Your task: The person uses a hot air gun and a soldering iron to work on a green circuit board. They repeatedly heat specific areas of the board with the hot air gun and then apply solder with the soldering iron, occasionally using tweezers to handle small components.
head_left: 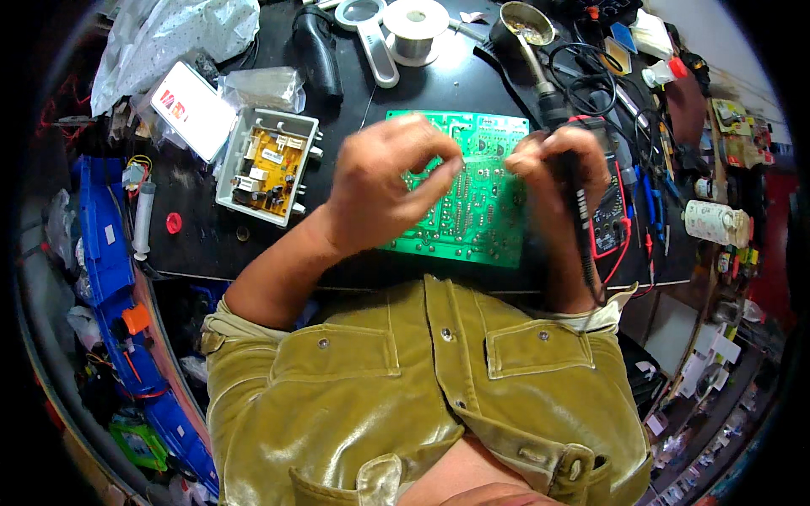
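Observation:
A green circuit board (pixel 485 223) lies solder side up on the dark table, beneath both hands. My left hand (pixel 392 173) is closed in a pinch above its left part; a faint thin strand seems to run from the fingertips toward the right hand, too fine to name. My right hand (pixel 565 164) is closed around the black handle of a soldering iron (pixel 580 198), over the board's right edge. The iron's metal barrel points away from me, toward a small metal cup (pixel 510 34). Its cord hangs down past my right wrist.
Left of the board sits a grey case with a yellow-brown circuit board (pixel 274 164). A solder spool (pixel 415 29) and a white magnifier (pixel 371 42) stand behind. On the right are a red multimeter (pixel 609 228), cables and pens. A syringe (pixel 143 221) lies far left.

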Tool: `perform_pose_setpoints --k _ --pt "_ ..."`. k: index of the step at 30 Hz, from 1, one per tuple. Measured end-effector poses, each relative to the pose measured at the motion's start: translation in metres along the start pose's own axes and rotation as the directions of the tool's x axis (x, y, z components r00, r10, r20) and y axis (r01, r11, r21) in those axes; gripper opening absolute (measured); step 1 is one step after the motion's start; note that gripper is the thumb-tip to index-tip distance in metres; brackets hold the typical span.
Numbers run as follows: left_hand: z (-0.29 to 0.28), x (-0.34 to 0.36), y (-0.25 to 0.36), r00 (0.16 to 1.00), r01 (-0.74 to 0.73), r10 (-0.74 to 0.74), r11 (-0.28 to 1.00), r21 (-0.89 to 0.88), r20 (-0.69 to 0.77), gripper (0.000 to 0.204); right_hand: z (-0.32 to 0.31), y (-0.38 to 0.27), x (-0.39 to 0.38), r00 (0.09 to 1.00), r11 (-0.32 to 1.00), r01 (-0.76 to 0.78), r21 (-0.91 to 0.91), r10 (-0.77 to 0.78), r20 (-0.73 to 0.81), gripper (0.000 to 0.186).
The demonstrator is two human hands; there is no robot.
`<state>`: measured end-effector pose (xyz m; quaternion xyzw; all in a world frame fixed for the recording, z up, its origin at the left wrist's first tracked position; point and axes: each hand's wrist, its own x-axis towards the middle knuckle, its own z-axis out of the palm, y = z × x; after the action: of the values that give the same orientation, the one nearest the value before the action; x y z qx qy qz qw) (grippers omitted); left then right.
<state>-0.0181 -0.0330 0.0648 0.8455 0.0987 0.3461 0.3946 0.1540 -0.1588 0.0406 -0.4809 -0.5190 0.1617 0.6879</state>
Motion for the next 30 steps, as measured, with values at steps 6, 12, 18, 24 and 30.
perform_pose_setpoints --k 6,12,18,24,30 --pt "-0.01 0.005 -0.031 0.983 0.177 -0.173 0.982 0.057 -0.068 0.005 -0.018 -0.004 0.006 0.983 0.983 -0.108 0.15 0.128 -0.13 0.045" --pt "0.002 -0.001 -0.045 0.976 0.218 -0.218 0.976 -0.025 0.019 0.006 -0.018 -0.017 0.013 0.969 0.984 -0.109 -0.138 0.074 -0.234 0.05" --pt "0.014 -0.002 -0.048 0.973 0.232 -0.231 0.972 -0.025 0.02 0.009 0.004 -0.031 0.031 0.951 0.957 -0.26 -0.13 0.23 -0.206 0.035" --pt "0.021 -0.005 -0.054 0.984 0.168 -0.166 0.985 0.031 -0.065 0.01 -0.003 -0.006 0.015 0.941 0.936 -0.302 -0.179 0.263 -0.211 0.024" --pt "0.022 -0.003 -0.054 0.983 0.179 -0.175 0.981 0.074 -0.059 0.012 -0.006 0.001 0.012 0.916 0.92 -0.383 -0.085 0.366 -0.161 0.027"
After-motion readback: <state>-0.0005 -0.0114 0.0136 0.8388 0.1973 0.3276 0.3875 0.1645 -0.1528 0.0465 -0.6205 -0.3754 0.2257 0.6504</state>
